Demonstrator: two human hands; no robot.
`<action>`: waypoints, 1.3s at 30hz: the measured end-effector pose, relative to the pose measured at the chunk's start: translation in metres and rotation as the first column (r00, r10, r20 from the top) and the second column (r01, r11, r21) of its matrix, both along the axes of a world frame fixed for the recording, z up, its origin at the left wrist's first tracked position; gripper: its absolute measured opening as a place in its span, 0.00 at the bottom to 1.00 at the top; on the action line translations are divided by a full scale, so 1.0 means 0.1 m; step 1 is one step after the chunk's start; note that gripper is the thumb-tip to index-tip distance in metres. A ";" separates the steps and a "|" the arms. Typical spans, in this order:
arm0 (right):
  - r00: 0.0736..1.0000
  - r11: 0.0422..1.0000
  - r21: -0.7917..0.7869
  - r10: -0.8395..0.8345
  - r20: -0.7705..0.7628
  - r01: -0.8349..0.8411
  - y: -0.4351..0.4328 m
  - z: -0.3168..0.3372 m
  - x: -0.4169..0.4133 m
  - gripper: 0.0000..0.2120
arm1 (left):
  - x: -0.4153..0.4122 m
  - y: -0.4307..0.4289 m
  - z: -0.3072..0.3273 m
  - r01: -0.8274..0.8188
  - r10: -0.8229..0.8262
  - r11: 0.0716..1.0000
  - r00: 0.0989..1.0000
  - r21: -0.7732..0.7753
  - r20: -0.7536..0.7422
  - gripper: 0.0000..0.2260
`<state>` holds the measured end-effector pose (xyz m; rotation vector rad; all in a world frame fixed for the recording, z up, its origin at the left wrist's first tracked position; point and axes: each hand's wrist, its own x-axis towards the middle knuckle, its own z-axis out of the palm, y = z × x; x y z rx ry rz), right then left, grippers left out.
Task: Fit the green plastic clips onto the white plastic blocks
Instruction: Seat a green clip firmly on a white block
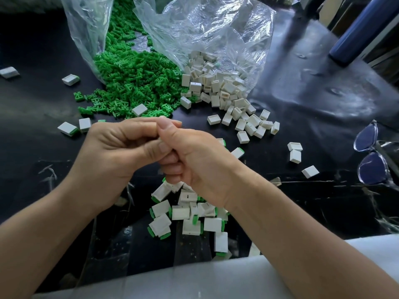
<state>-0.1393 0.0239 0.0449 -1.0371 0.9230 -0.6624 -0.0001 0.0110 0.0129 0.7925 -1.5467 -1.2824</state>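
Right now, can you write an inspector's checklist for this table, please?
Surface: black table, shiny and scuffed.
Job's things: green clips heaped, spilling from a clear bag; white blocks spilling from a second bag; finished blocks piled nearest the person, with strays around.
Clutter: glasses at the right edge; dark blue cylinder, maybe a bottle, far right.
Grippers: left hand and right hand meet above the finished pile, fingers curled; anything held is hidden.
Cables: nothing seen.
Surroundings: pale ledge along the near edge.

Both forearms are bare as far as they show; the left hand (112, 152) and right hand (198, 167) are bare too, with short, plain nails.
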 end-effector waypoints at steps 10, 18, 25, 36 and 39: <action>0.979 0.983 0.123 0.115 0.170 -0.137 -0.07 0.07 -0.09 0.27 | 0.01 0.01 -0.02 -0.013 0.016 0.998 0.998 0.053 -0.069 0.13; 0.993 0.994 0.023 0.102 0.065 -0.103 -0.06 0.06 -0.11 0.16 | 0.04 -0.01 -0.06 -0.020 0.026 0.997 0.996 0.070 -0.081 0.08; 0.996 0.995 -0.049 0.089 0.009 -0.088 -0.05 0.09 -0.13 0.12 | 0.05 -0.02 -0.09 0.010 -0.007 0.999 0.997 0.032 -0.081 0.09; 0.994 0.993 -0.097 0.053 -0.098 -0.063 -0.07 0.03 -0.10 0.14 | 0.09 -0.12 -0.20 -0.032 0.032 0.998 0.999 0.053 0.005 0.11; 0.994 0.992 -0.113 0.041 -0.103 -0.053 -0.08 0.01 -0.10 0.13 | 0.09 -0.11 -0.19 -0.026 0.026 0.998 1.000 0.066 -0.002 0.11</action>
